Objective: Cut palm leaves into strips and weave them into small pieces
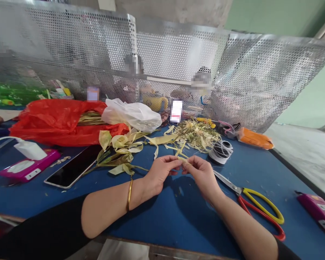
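Both my left hand (162,171) and my right hand (202,175) have their fingers (173,164) closed on a pale leaf strip (181,148), pinched just above the blue desk (151,227). Beyond it lies a heap of shreds (196,134); a thread spool (221,153) and scissors (236,189) sit near my right hand.

Looks like small craft workshop. Blue desk (157,222); perforated metal screen (176,54) behind, twelve o'clock from centre. Dry plant scraps (197,133) heaped at three, thread spool (220,156) and large scissors (235,188) at four, purple socket strip (317,213) beyond; bare grey floor (308,144) at three.
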Action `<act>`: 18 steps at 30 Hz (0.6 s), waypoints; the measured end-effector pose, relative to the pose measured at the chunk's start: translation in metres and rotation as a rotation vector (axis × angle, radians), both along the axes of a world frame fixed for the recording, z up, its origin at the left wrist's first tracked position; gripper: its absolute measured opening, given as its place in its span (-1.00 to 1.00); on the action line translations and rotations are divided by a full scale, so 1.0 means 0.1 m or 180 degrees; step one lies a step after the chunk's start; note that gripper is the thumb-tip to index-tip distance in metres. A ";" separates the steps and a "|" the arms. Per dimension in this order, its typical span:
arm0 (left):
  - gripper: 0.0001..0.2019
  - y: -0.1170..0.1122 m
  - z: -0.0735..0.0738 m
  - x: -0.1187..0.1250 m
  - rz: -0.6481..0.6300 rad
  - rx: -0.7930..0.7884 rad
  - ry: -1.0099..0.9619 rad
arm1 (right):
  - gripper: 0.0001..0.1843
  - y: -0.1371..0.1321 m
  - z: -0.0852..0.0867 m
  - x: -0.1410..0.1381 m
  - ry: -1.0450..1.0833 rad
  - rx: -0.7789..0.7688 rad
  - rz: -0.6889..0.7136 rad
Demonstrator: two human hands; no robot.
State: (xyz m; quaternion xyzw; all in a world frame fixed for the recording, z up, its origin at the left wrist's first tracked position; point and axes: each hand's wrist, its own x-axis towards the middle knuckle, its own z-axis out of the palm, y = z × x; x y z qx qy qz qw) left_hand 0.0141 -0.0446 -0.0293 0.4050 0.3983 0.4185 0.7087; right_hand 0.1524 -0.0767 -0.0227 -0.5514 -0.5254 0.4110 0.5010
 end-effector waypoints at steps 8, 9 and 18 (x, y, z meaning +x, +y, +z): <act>-0.80 0.05 0.06 -0.05 0.0159 -0.0203 0.0152 | -0.70 -0.54 0.30 0.74 -0.3616 0.0355 -0.0382; -0.81 0.05 0.07 -0.05 0.0155 -0.0214 0.0175 | -0.67 -0.66 0.29 0.93 -0.4039 0.0118 -0.0516; -0.84 0.04 0.10 -0.02 0.0158 -0.0247 0.0234 | -0.48 -1.10 0.03 1.89 -0.4420 -0.0462 -0.0180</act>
